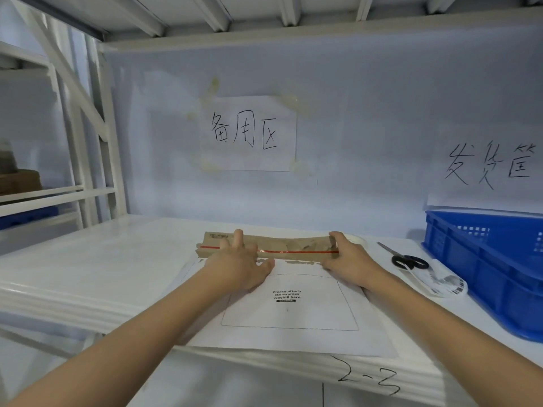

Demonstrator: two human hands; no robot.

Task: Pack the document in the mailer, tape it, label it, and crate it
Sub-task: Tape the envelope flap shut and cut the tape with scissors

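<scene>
White card fills the lower centre of the frame: the mailer (289,312) lies flat on the shelf (88,274), its printed waybill box bare, so no label is on yet. Whether the document is inside cannot be told; judging by the flap work, it probably is. Just beyond, the left hand (238,267) presses flat, fingers spread over the brown flap (282,245) with its red strip, while the right hand (348,259) pinches the flap's right end, fingers curled around it. Folding the flap shut looks like the step in hand; taping, labelling and crating remain. Further off at right lie scissors (407,259) and a strip of labels (443,282), with a tape roll (357,239) partly hidden behind the right hand. At the right edge waits the blue crate (484,274).
</scene>
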